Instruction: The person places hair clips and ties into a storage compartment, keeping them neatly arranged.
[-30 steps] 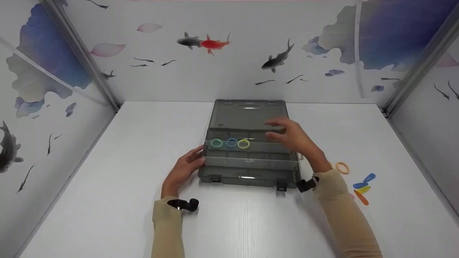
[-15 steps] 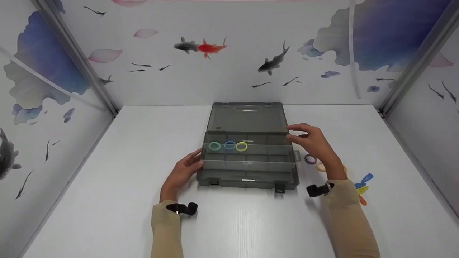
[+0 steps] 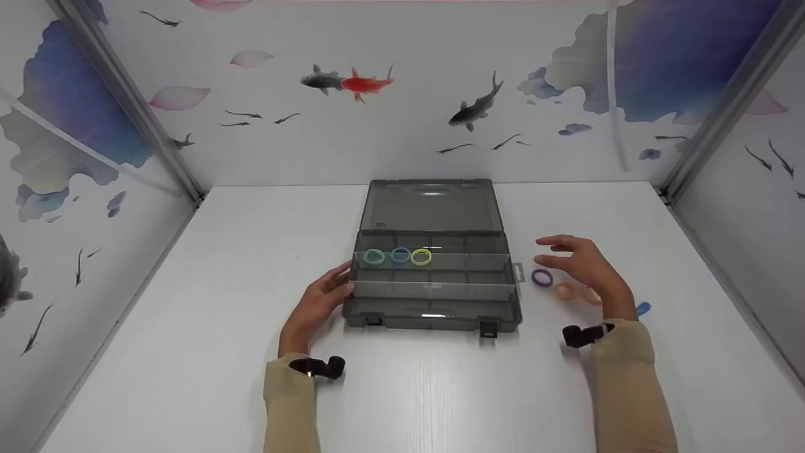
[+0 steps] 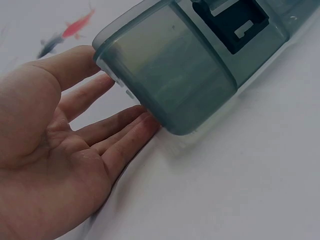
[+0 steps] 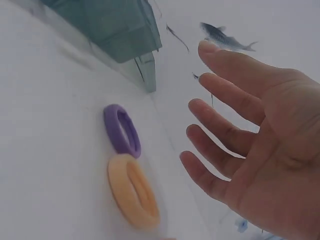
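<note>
A grey see-through compartment box (image 3: 434,308) lies with its lid (image 3: 434,207) folded back on the white table. Green (image 3: 374,257), blue (image 3: 400,255) and yellow hair ties (image 3: 421,257) sit in a row in its back compartments. My left hand (image 3: 317,308) touches the box's left side with relaxed, fairly straight fingers; in the left wrist view the fingertips (image 4: 142,117) meet its corner. To the right of the box, my right hand (image 3: 585,264) hovers with loosely spread fingers, holding nothing. Close below it lie a purple hair tie (image 5: 122,131) and an orange hair tie (image 5: 132,190).
Another orange hair tie (image 3: 590,296) is partly hidden by the right wrist. Beyond that wrist the end of a blue hair clip (image 3: 643,309) shows. Patterned panels (image 3: 402,138) wall the table at the back and both sides. Dark latches (image 3: 488,328) project from the box's front.
My right hand has moved right from over the box to beside the loose hair ties, uncovering the purple one. The left hand stays at the box's side.
</note>
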`<state>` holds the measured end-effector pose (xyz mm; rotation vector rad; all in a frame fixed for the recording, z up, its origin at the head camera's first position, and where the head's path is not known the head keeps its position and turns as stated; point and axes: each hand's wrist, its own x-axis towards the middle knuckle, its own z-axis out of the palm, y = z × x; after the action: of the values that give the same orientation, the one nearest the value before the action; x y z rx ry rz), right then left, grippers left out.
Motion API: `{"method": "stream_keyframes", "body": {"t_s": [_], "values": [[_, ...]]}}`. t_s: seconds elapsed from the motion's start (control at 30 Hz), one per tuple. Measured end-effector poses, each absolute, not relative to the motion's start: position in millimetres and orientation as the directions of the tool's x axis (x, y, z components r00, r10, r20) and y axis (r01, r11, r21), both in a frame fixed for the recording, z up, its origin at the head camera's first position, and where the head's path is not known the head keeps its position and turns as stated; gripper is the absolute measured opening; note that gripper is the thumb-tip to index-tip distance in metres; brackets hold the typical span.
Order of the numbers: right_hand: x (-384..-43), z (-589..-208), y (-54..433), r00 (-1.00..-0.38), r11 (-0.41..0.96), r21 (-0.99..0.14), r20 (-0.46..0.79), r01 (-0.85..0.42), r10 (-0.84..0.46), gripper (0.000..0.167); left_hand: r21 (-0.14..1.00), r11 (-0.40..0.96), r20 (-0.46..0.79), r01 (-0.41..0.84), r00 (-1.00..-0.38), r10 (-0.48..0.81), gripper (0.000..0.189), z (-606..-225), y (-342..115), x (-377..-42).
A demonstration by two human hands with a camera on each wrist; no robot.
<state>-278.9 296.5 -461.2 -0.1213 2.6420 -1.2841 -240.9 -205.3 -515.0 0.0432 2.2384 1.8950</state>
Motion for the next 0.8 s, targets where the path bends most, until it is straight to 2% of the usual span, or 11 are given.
{"method": "stream_keyframes", "body": {"t_s": [0.2, 0.4, 0.6, 0.8], "values": [[-280.3, -472.7, 305.3, -0.951, 0.611, -0.785, -0.258, 0.105, -0.168, 0.077, 0.982, 0.153, -0.135, -0.111, -0.977, 0.163, 0.056, -516.7, -207.8, -241.1], [-281.5, -482.5, 308.5, -0.942, 0.647, -0.751, -0.3, 0.134, -0.153, 0.072, 0.98, 0.165, -0.135, -0.108, -0.978, 0.161, 0.057, -516.0, -207.4, -241.7], [-280.4, -487.6, 306.1, -0.949, 0.68, -0.73, -0.26, 0.074, -0.176, 0.059, 0.98, 0.171, -0.131, -0.104, -0.979, 0.157, 0.057, -515.0, -207.0, -241.3], [-280.8, -488.0, 302.1, -0.955, 0.683, -0.731, -0.209, 0.01, -0.209, 0.038, 0.98, 0.167, -0.131, -0.105, -0.979, 0.156, 0.055, -514.4, -207.0, -240.7]]}}
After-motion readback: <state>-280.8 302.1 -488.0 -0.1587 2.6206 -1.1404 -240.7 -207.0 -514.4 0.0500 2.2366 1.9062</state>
